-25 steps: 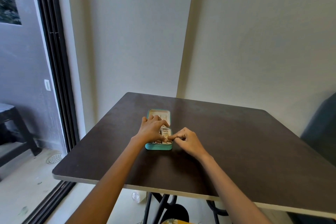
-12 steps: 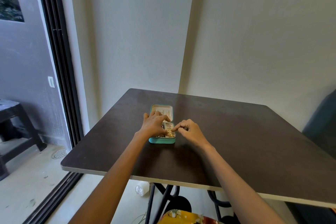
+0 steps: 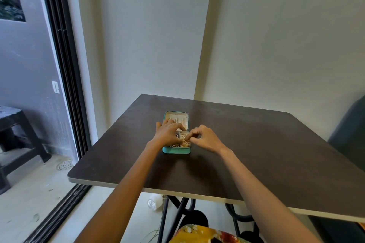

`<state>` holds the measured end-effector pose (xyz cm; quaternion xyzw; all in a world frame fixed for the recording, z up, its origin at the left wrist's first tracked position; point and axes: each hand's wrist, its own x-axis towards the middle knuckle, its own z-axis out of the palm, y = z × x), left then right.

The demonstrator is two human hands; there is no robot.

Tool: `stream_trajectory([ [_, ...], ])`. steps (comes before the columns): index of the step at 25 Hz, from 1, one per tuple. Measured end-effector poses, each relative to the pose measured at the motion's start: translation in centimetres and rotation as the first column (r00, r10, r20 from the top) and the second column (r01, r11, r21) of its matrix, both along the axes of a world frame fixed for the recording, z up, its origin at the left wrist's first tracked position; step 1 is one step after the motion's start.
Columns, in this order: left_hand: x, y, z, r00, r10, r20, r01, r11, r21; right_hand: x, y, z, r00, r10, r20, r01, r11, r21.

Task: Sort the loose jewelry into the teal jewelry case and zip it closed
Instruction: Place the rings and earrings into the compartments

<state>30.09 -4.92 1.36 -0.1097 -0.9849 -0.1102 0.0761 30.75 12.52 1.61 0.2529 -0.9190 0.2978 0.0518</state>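
Gold jewelry (image 3: 185, 142) pinched between both hands' fingers (image 3: 190, 137), over open teal case (image 3: 176, 150)

A home room: dark table (image 3: 256, 154) in a plain-walled corner, beside a sliding balcony door (image 3: 65, 77).

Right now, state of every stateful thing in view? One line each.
teal jewelry case: open, unzipped, lid laid back flat on the table.
gold jewelry: inside the case's front tray, pinched.
left hand: resting over the case, fingers curled into the tray.
right hand: pinching the gold jewelry.
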Motion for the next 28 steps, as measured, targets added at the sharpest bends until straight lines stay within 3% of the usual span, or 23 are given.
stream_trajectory([
  [3,-0.2,-0.2,-0.2,1.0,0.01,0.022,-0.012,0.999,0.051,-0.1,-0.1,1.0,0.995,0.083,0.061,-0.091,0.986,0.137],
  [11,-0.3,-0.2,-0.2,1.0,0.031,0.001,-0.031,0.998,0.06,-1.2,-1.0,1.7,0.976,0.057,0.211,-0.109,0.963,0.248],
  [19,-0.3,-0.2,-0.2,1.0,0.022,-0.001,-0.021,0.998,0.054,-1.8,-0.3,0.5,0.907,0.049,0.419,-0.071,0.997,0.039],
  [28,-0.2,-0.2,-0.2,1.0,0.018,0.007,-0.019,0.998,0.064,-0.9,-0.4,0.7,0.95,0.052,0.308,-0.044,0.998,-0.034],
])
